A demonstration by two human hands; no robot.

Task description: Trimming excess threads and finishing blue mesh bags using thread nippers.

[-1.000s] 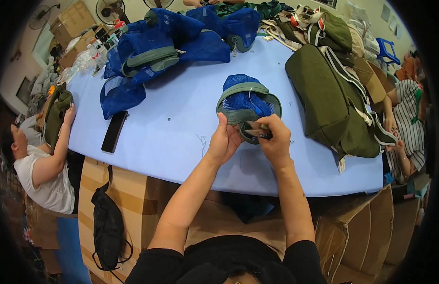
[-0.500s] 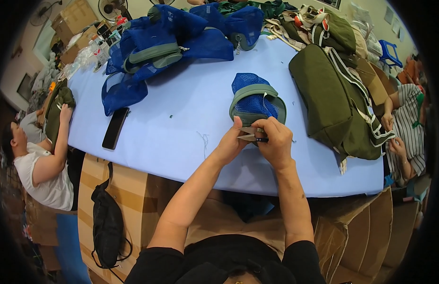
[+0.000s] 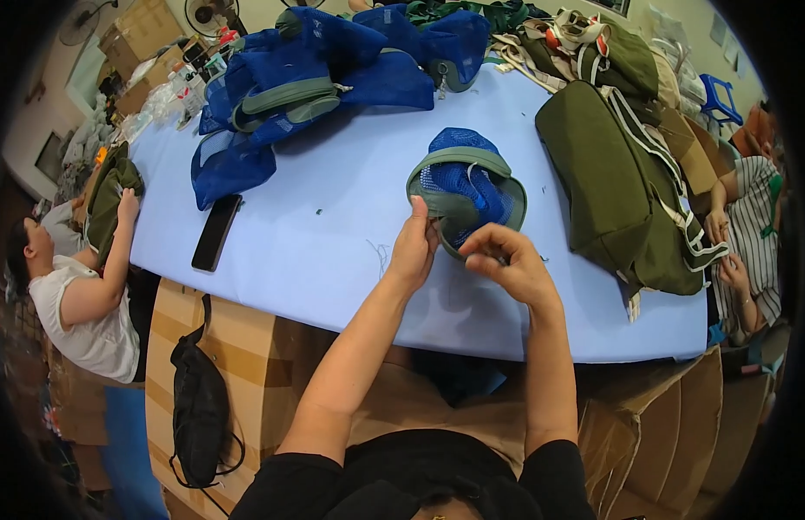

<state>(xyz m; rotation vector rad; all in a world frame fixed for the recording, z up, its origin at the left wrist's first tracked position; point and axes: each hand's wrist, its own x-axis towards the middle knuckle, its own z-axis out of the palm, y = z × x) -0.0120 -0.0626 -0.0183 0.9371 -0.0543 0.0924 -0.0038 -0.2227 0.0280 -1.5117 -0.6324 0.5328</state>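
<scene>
Two bare hands work at a blue mesh pouch with green trim, which is at the middle of the pale blue table. The left hand pinches its lower left edge, thumb on top. The right hand is at its lower right, fingers curled; whether they grip anything I cannot tell. Left of them lies a black phone.
</scene>
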